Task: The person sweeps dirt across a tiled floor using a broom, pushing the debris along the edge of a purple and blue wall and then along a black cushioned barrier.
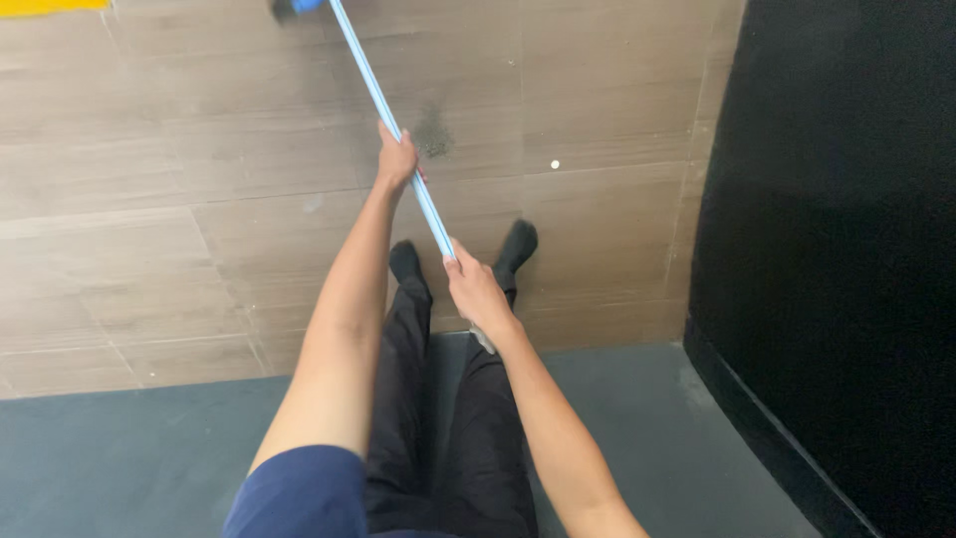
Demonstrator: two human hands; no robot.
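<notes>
While both hands clench the light-blue pole (398, 139), it slants from near centre up to the far left. Left hand (396, 159) grips farther along, right hand (476, 289) near the pole's end (feet in black socks (518, 242) below). Wood-look floor (199, 179), dusty smudge (432, 134) just right of the pole.

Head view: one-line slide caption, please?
Both hands, left hand ahead of right hand, grip a light-blue pole angled over beige floor tiles.
</notes>
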